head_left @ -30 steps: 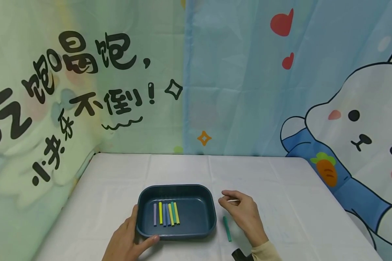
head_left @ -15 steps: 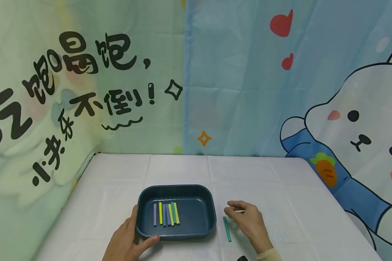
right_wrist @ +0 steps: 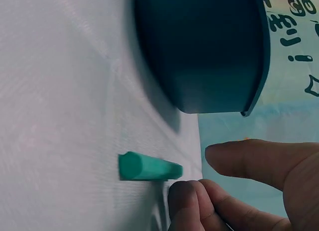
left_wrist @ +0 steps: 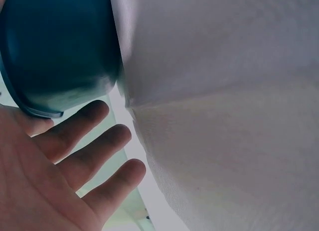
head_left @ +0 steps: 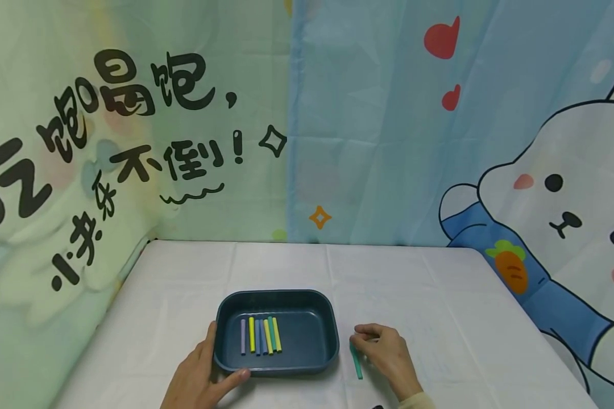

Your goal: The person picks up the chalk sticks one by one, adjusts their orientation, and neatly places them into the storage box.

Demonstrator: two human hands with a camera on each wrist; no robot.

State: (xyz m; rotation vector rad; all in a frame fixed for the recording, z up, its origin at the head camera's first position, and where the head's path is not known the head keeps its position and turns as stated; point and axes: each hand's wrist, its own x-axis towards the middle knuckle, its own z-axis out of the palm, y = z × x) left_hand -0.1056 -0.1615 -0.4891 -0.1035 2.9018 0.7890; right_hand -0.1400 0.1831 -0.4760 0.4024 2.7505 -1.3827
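A dark blue tray (head_left: 307,372) sits on the white table and holds several chalk sticks (head_left: 252,335) in purple, yellow, blue and green, side by side in its left half. My left hand (head_left: 196,369) rests at the tray's near left corner, thumb along the front rim, index finger at the left side. In the left wrist view its other fingers (left_wrist: 94,166) stretch out, apart from the tray. A green chalk stick (head_left: 356,362) lies on the table right of the tray. My right hand (head_left: 386,355) hovers at its far end, thumb and fingertips apart, chalk not between them.
White cloth covers the table (head_left: 430,301), creased in places. Behind it hangs a printed curtain (head_left: 358,142) with black lettering on the left and a cartoon rabbit (head_left: 588,199) on the right. The tray wall (right_wrist: 214,52) stands close beside the right hand.
My right hand has moved from beside the tray's right rim back toward me and slightly right, down to the green chalk stick. The left hand, tray and chalk have stayed in place.
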